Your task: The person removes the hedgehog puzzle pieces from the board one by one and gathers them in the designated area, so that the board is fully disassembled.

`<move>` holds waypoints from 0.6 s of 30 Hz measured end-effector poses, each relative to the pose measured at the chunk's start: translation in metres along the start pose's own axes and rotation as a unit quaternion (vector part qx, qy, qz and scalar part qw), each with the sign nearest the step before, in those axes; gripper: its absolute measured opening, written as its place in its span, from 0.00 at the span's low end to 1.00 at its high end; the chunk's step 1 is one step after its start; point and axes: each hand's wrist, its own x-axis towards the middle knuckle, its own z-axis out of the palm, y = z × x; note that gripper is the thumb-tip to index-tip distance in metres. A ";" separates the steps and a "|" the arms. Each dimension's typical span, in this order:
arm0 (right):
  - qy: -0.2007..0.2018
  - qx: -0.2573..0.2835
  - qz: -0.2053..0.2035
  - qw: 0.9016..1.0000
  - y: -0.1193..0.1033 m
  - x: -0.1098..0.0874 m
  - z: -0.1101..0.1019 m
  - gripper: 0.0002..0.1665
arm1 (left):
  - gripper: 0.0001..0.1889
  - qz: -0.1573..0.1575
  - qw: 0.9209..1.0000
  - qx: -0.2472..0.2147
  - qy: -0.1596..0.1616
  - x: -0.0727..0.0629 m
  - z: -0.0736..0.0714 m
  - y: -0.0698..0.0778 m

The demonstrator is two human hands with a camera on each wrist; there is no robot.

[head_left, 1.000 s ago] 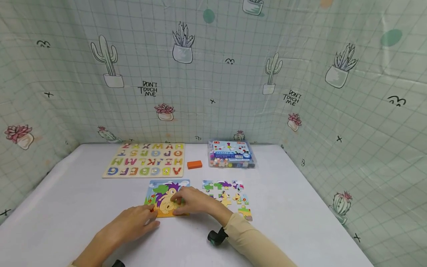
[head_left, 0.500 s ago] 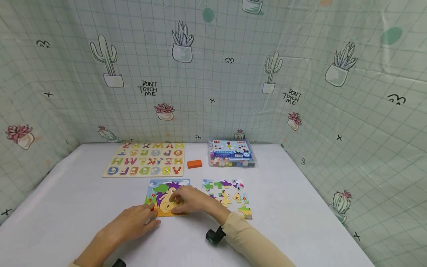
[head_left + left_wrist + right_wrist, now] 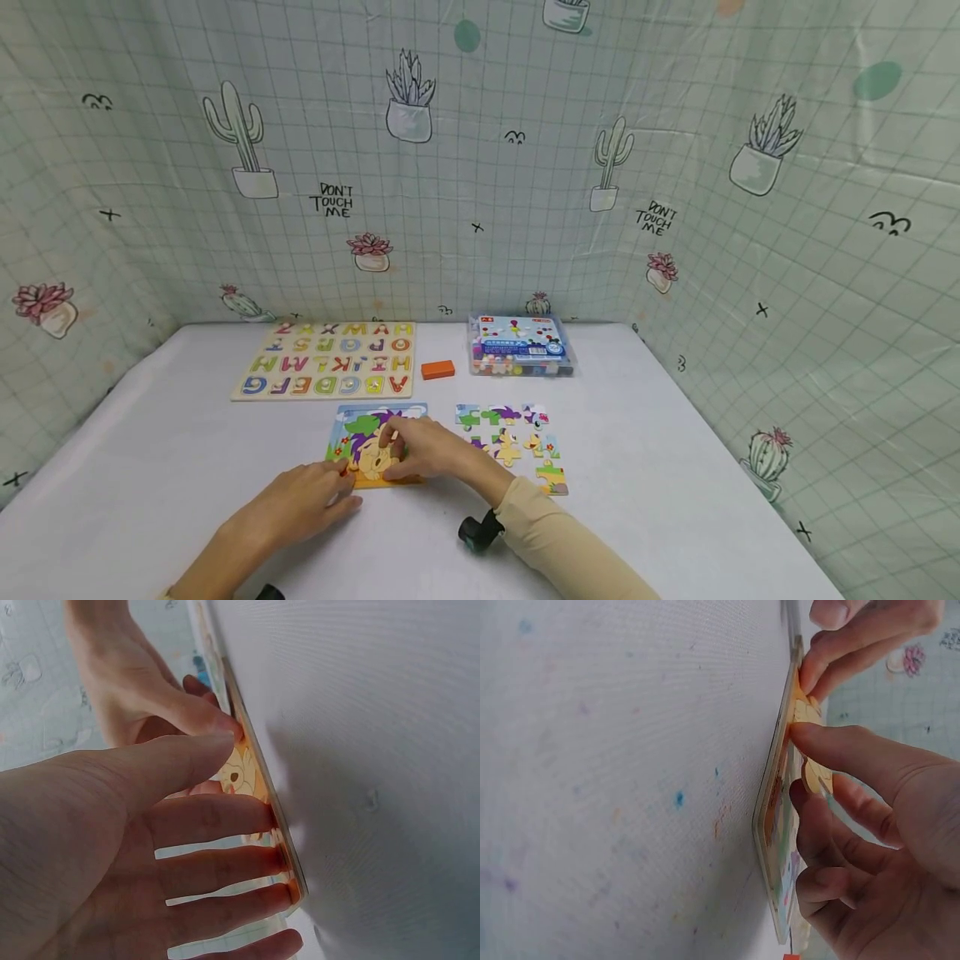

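A jigsaw board (image 3: pixel 339 477) with a hedgehog picture lies on the table in front of me. My left hand (image 3: pixel 300 504) rests on its near left part, and in the left wrist view the fingers (image 3: pixel 217 821) stretch straight onto the board's edge. My right hand (image 3: pixel 431 450) is over the board's right half. Between its thumb and fingers it pinches a yellow puzzle piece (image 3: pixel 815 778), seen in the right wrist view raised at one edge above the board; the thumb tip is at the board's surface. From the head view that piece is mostly hidden by the hand.
Several loose puzzle pieces (image 3: pixel 507 446) lie right of the board, near my right forearm. Behind are a wooden alphabet board (image 3: pixel 324 362), an orange block (image 3: pixel 438 369) and a clear plastic box (image 3: pixel 521 346) of small coloured parts. A patterned cloth (image 3: pixel 480 167) encloses the table.
My right hand has shifted slightly left over the jigsaw board, its fingertips moving with it. The left hand has stayed nearly in place, and the loose pieces lie as before.
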 end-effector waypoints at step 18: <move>0.011 -0.040 0.006 0.999 0.000 -0.003 -0.002 0.21 | 0.17 -0.005 1.000 0.000 0.000 0.001 0.001 0.001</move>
